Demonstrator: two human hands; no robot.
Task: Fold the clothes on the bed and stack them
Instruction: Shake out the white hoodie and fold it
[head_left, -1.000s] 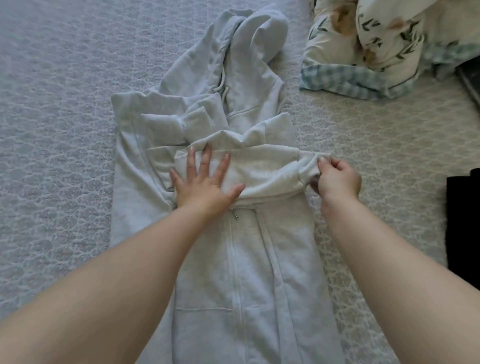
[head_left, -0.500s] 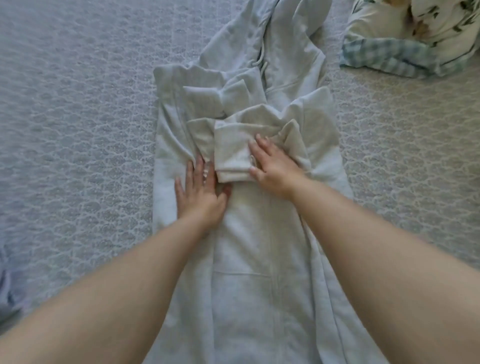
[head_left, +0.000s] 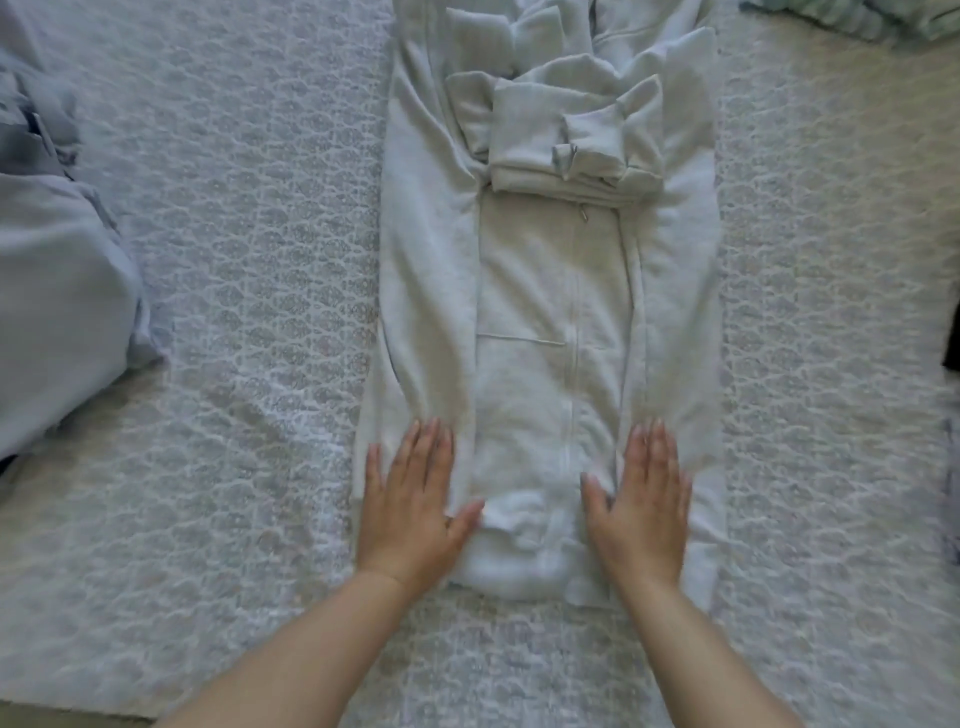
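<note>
Both hands, left hand (head_left: 410, 506) and right hand (head_left: 641, 504), lie flat with fingers straight on the bottom hem of the grey hoodie (head_left: 550, 312) spread mid-frame on the bed (head_left: 249, 260), seemingly pinning it before folding upward.

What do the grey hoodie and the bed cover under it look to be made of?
Hoodie: probably cotton-blend fleece, matte, soft thick folds, metal-looking zip pull. Bed cover: seemingly quilted or jacquard woven fabric, raised lattice pattern, slight sheen.
</note>
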